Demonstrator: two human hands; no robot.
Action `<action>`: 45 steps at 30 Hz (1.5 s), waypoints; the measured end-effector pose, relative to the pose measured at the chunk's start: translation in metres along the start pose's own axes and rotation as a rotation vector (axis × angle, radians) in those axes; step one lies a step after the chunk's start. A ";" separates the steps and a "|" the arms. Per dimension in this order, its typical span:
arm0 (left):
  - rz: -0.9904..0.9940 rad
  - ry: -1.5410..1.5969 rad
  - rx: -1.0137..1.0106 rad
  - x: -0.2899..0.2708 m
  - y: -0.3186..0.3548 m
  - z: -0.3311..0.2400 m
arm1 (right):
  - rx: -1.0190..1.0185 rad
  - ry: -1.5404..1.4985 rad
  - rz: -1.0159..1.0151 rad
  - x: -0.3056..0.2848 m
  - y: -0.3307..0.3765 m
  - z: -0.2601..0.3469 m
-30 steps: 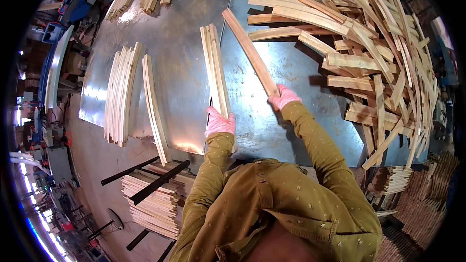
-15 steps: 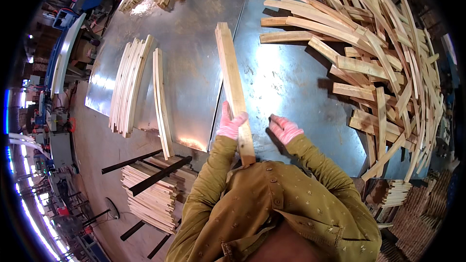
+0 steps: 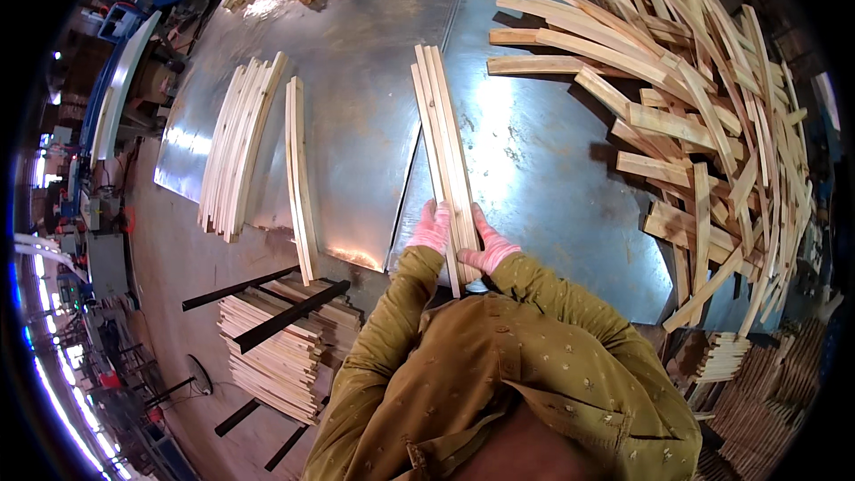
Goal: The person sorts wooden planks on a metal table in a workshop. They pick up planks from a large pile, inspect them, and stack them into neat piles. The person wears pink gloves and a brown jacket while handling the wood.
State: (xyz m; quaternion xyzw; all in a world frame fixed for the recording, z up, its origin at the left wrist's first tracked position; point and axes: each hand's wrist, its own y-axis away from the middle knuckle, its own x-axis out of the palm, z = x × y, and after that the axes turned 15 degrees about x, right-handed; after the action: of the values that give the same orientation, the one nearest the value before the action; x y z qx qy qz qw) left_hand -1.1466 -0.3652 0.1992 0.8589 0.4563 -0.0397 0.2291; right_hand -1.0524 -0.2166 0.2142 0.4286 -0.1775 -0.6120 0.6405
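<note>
Several long, pale wooden strips (image 3: 443, 138) lie side by side in front of me, running away from my body across the metal table. My left hand (image 3: 429, 228), in a pink glove, presses against their left side close to the near ends. From the right, my right hand (image 3: 488, 245), gloved the same way, holds the strips, with its thumb over their near part. Between them, the two hands clasp the bundle; some fingers are hidden behind the wood.
Left on the metal table (image 3: 356, 62) lie a row of strips (image 3: 239, 147) and a narrow separate piece (image 3: 300, 178). A large jumbled heap of wooden strips (image 3: 686, 125) covers the right side. Below left, stacked strips (image 3: 272, 352) sit by dark metal bars (image 3: 294, 316).
My right hand has come left from beside the wood and now grips it. The strips have turned and fanned apart, showing several edges instead of one broad face.
</note>
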 end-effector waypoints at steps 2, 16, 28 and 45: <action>-0.013 0.063 -0.054 0.007 0.006 -0.007 | 0.013 0.234 -0.029 -0.005 0.015 0.014; -0.406 -0.844 0.011 -0.096 -0.034 -0.002 | -0.013 0.291 0.060 0.013 0.026 0.026; -0.622 -0.839 -0.181 -0.241 -0.023 0.020 | -0.030 0.203 -0.293 0.077 -0.088 0.147; -1.168 0.037 -0.078 -0.270 0.178 0.069 | -0.082 -0.083 0.437 0.240 -0.250 0.379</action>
State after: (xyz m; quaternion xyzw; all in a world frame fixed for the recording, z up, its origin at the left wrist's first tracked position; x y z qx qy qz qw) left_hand -1.1510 -0.6863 0.2763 0.4567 0.8591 -0.1277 0.1927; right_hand -1.4501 -0.5385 0.1675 0.3279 -0.2671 -0.4825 0.7670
